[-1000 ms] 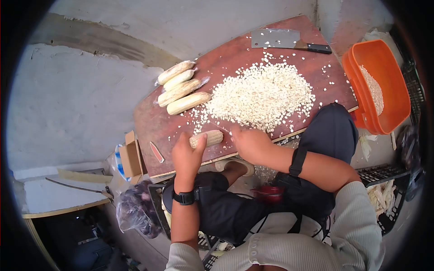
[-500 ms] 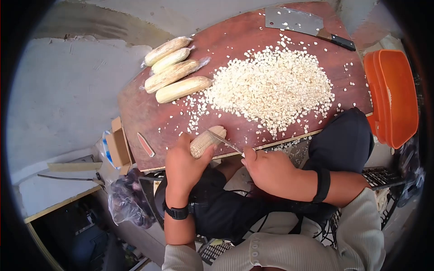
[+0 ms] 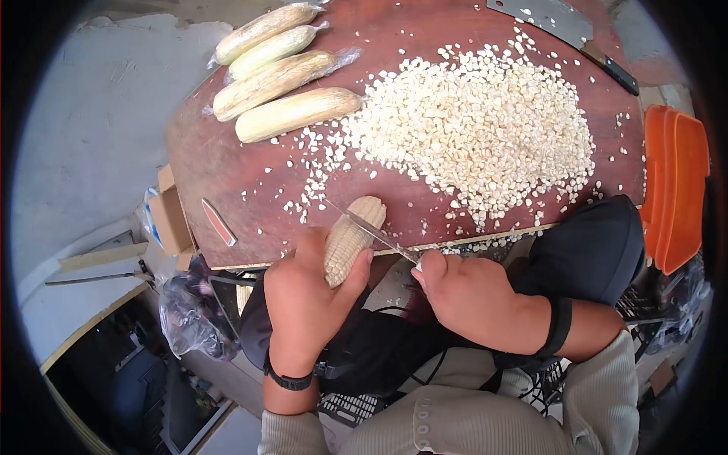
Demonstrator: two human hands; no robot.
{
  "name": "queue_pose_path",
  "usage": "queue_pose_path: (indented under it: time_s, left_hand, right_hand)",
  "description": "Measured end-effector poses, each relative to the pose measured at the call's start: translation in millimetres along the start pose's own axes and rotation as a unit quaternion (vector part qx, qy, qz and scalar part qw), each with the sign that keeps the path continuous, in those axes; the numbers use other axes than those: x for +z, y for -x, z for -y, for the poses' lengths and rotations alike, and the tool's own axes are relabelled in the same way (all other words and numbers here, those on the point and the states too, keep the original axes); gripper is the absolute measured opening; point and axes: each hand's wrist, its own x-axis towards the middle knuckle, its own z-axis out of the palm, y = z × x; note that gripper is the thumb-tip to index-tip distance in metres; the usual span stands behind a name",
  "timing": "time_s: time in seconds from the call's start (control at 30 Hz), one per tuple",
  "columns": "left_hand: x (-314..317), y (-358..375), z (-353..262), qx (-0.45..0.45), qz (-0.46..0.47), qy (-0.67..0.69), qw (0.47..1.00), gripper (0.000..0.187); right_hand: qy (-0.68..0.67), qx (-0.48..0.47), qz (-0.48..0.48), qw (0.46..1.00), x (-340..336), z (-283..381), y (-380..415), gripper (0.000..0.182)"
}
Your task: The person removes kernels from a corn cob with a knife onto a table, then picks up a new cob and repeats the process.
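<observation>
My left hand [image 3: 315, 292] grips an ear of corn [image 3: 353, 243] near the front edge of the table, its tip pointing away from me. My right hand [image 3: 474, 296] is closed around the handle of a small knife [image 3: 384, 239]. The blade lies across the upper part of the ear, and its point sticks out past the left side. Just beyond, a large heap of loose white corn kernels [image 3: 485, 125] covers the middle of the table. To the heap's left, several ears of corn [image 3: 299, 114] lie side by side, at least some in clear plastic wrap.
A cleaver [image 3: 546, 23] lies at the far right of the red-brown table [image 3: 425, 208]. An orange plastic tub [image 3: 673, 189] stands off the right edge. A small red-and-white pointed piece [image 3: 219, 223] rests at front left, near a cardboard box [image 3: 171, 220] and a plastic bag [image 3: 193, 315].
The view has shifted closer to the table. The ear now stands more upright in my left hand, and the knife blade reaches further across it, its point showing on the left.
</observation>
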Motion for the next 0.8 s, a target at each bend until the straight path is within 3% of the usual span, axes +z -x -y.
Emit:
queue_pose_path:
  time_s: [0.37, 0.57, 0.8]
  left_hand:
    - [6.3, -4.7, 0.6, 0.071, -0.028, -0.001, 0.997, 0.037]
    - [6.6, -6.0, -6.2, 0.053, -0.038, -0.005, 0.998, 0.037]
    - [5.7, -4.4, -8.1, 0.006, -0.041, 0.044, 0.998, 0.036]
  right_hand:
    - [-0.057, 0.007, 0.027, 0.998, 24.0, -12.1, -28.7, 0.01]
    - [-0.05, 0.019, 0.019, 0.998, 32.5, -17.6, -38.7, 0.019]
    - [-0.18, 0.037, -0.033, 0.982, 49.6, -26.6, -39.8, 0.023]
